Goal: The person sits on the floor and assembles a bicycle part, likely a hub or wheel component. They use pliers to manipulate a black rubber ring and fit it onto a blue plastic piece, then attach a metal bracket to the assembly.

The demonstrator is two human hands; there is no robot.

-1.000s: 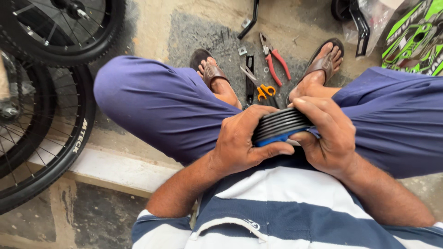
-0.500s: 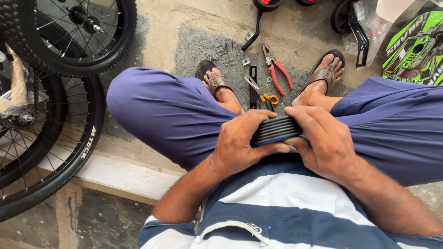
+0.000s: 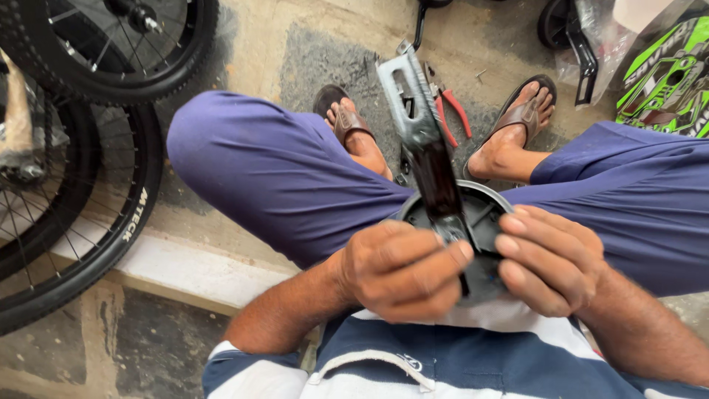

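Concrete floor underfoot (pliers [image 3: 452,111] lying there): left hand [image 3: 399,270] and right hand [image 3: 550,258] fingers clamp small black wheel [image 3: 484,222], bracket [image 3: 417,118] looks top-heavy, could slip.

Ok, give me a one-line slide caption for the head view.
Seated person's left hand and right hand hold a small black wheel with a grey metal bracket over their lap.

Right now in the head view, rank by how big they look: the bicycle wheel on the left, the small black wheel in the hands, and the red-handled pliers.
1. Bicycle wheel, partly cut off.
2. Small black wheel, though nearness to the camera enlarges it.
3. Red-handled pliers, farther away on the floor.
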